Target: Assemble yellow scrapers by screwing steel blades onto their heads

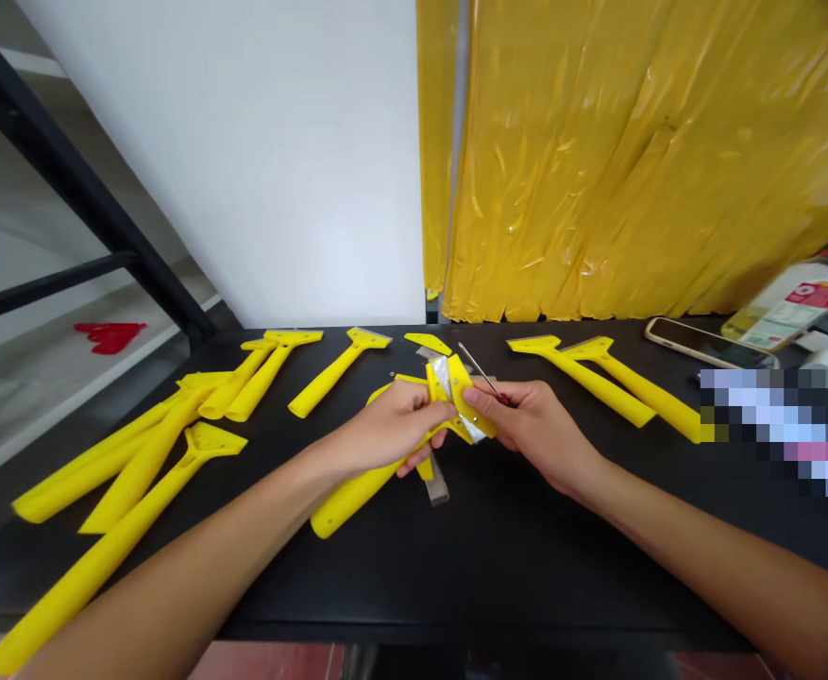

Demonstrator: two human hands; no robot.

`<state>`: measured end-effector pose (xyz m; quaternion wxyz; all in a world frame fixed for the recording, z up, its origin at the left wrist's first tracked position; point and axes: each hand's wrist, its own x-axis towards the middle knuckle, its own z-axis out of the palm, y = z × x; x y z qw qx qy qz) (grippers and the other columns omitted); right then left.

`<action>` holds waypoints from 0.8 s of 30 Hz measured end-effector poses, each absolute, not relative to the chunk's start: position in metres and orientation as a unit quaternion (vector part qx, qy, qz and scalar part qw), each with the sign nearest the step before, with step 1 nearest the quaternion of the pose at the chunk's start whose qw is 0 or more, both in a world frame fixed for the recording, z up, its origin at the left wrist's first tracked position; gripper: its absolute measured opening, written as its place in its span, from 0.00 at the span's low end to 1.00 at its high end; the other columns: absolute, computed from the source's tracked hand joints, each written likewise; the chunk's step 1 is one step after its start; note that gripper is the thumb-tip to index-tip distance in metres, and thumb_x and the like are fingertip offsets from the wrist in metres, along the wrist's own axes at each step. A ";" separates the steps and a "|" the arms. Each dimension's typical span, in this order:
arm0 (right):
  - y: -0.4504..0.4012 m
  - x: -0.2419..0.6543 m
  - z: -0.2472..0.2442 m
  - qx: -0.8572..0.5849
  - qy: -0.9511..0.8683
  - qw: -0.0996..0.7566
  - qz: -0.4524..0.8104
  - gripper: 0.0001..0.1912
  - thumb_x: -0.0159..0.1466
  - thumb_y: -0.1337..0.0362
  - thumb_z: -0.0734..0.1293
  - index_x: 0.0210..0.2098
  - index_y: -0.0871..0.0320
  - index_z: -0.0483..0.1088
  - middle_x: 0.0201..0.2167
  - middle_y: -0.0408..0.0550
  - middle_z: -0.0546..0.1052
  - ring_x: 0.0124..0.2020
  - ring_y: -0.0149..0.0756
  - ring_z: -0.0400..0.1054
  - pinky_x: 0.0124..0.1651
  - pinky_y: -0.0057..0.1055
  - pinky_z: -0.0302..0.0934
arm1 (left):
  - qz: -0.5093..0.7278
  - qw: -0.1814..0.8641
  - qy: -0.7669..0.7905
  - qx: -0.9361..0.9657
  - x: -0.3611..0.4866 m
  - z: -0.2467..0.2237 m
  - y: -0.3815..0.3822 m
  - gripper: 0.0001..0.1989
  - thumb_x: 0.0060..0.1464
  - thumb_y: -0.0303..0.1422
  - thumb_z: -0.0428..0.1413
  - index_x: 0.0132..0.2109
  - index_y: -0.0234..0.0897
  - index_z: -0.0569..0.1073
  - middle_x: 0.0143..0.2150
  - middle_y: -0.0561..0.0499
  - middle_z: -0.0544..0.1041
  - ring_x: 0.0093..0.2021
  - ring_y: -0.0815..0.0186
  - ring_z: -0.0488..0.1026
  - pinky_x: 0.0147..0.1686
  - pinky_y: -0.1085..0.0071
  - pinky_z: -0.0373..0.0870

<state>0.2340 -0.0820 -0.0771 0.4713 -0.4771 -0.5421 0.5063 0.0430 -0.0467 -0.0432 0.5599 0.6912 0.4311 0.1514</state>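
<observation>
My left hand point(406, 425) is closed around a yellow scraper point(357, 499), its handle slanting toward the lower left. A silvery strip point(441, 375) shows at the scraper's head. My right hand point(533, 425) pinches the scraper's yellow cover plate point(474, 406), tilted beside the head. A thin screwdriver point(479, 366) also sits in my right hand, its shaft pointing up and left. Under my hands lie a grey metal strip point(437, 486) and other yellow parts, partly hidden. A loose yellow plate point(428, 342) rests just beyond them.
Several yellow scrapers point(165, 501) lie on the left of the black table point(513, 567). One scraper point(329, 378) is nearer the middle; two more point(604, 382) lie at right. A phone point(711, 344) and a bottle point(788, 302) stand farther right. Yellow plastic sheeting point(633, 170) hangs behind.
</observation>
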 end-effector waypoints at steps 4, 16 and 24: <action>-0.083 0.233 -0.079 -0.456 -0.568 0.470 0.498 0.20 0.61 0.45 0.72 0.36 0.57 0.83 0.16 0.37 0.60 0.21 0.27 0.51 0.24 0.26 0.50 | 0.180 0.621 0.414 0.641 0.042 -0.042 -0.046 0.15 0.61 0.33 0.47 0.27 0.37 0.68 0.17 0.54 0.67 0.13 0.72 0.62 0.14 0.75 0.60; -0.084 0.232 -0.088 -0.454 -0.663 0.465 0.373 0.16 0.68 0.54 0.68 0.52 0.46 0.80 0.42 0.43 0.83 0.46 0.47 0.74 0.51 0.41 0.66 | 0.181 0.651 0.397 0.622 0.041 -0.041 -0.047 0.13 0.58 0.31 0.47 0.26 0.37 0.66 0.17 0.55 0.66 0.13 0.74 0.61 0.15 0.76 0.58; -0.085 0.231 -0.093 -0.467 -0.692 0.461 0.300 0.22 0.70 0.52 0.64 0.60 0.49 0.74 0.45 0.46 0.83 0.45 0.48 0.75 0.50 0.42 0.66 | 0.187 0.699 0.397 0.565 0.042 -0.040 -0.047 0.11 0.57 0.31 0.47 0.26 0.38 0.65 0.17 0.55 0.65 0.14 0.73 0.59 0.14 0.76 0.57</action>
